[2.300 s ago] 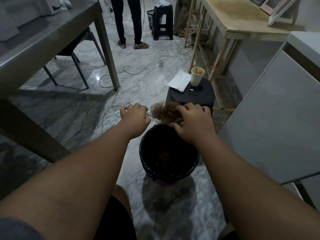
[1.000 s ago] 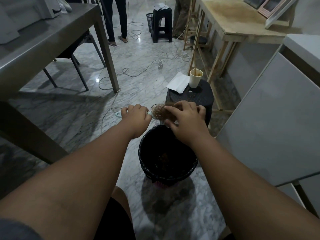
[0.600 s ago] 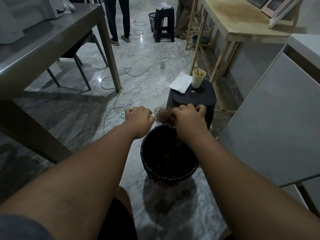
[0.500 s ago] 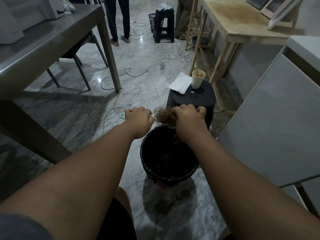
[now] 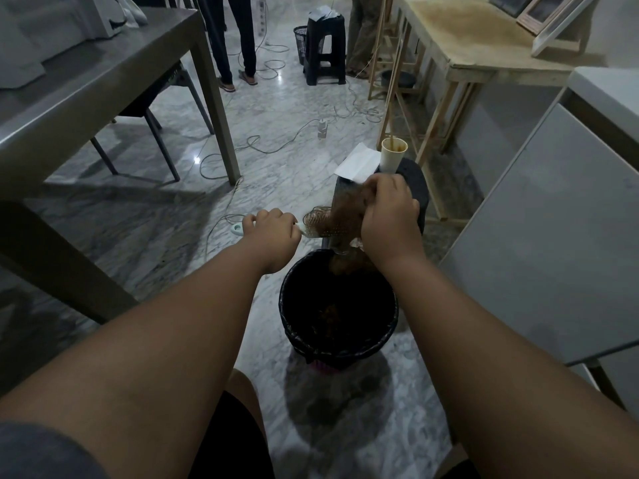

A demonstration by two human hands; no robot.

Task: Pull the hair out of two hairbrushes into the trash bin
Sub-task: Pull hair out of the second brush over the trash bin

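Observation:
My left hand [image 5: 273, 233] grips the pale handle of a hairbrush [image 5: 316, 224], held level just beyond the far rim of a black lined trash bin [image 5: 287, 323]. My right hand [image 5: 389, 216] is closed on a clump of brown hair [image 5: 347, 216] that stretches up from the brush's bristles. Some brown hair hangs below the brush over the bin, and more lies at the bin's bottom. Only one hairbrush is in view.
A dark stool [image 5: 420, 188] behind the bin carries a paper cup [image 5: 393, 154] and a white paper [image 5: 358, 165]. A steel table [image 5: 86, 84] stands left, a white cabinet [image 5: 553, 236] right, a wooden table [image 5: 473, 32] at back. Cables cross the marble floor; a person's legs [image 5: 235, 39] stand far back.
My right hand has lifted up and away from the brush head, drawing the clump of hair out with it. The left hand keeps the brush nearly where it was.

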